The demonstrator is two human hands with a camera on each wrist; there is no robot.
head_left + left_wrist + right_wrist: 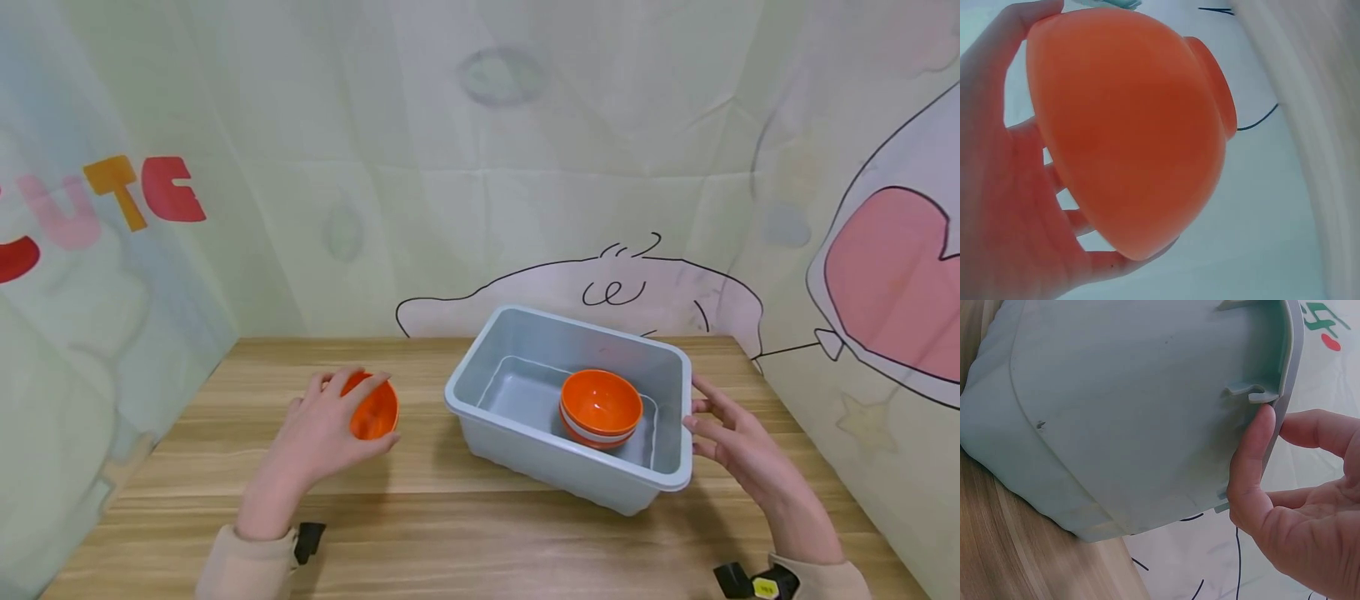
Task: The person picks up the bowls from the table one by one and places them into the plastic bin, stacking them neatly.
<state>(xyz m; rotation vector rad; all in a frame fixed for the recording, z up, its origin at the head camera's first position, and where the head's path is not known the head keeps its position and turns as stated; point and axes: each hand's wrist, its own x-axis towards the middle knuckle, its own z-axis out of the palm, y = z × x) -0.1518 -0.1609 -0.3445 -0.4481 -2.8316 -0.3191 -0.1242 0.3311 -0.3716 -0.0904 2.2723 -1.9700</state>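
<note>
My left hand (322, 437) grips an orange bowl (377, 414) above the left half of the table. In the left wrist view the bowl (1129, 131) is tipped on its side, foot facing right, with thumb and fingers spread around its rim. A grey plastic bin (555, 468) stands to the right of it. My right hand (738, 446) holds the bin's right end. Seen from the right wrist, the thumb and fingers pinch the bin's rim beside a small moulded hook. Inside the bin, at the right, sits a stack of bowls (602, 402), orange on top with white and orange beneath.
The wood-grain table (450, 542) carries the bin right of centre. A printed cloth backdrop (360, 208) rises along the back and both sides of the table. Black straps (307, 542) show at the cuffs of both light sleeves.
</note>
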